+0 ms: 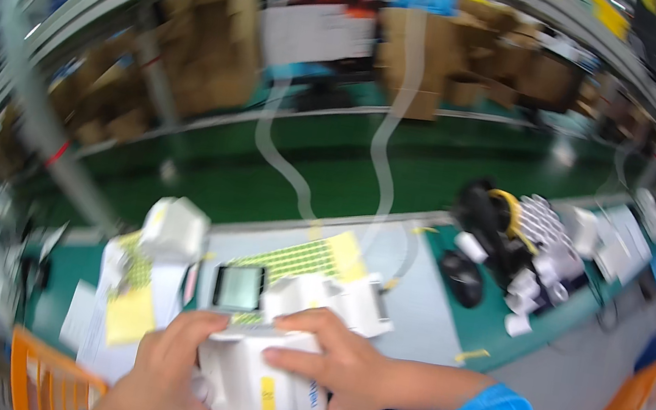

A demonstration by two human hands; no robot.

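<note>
Currently white housing (pixel 248 385) sits between left grip (pixel 170 362) and right grip (pixel 346 369).

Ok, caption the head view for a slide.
Left hand and right hand hold a white case with a yellow label at a bench.

A gray mat (pixel 422 327) lies on the green surface (pixel 566 317); papers (pixel 130 315) lie left of the mat, white rolls (pixel 520 303) right.
</note>
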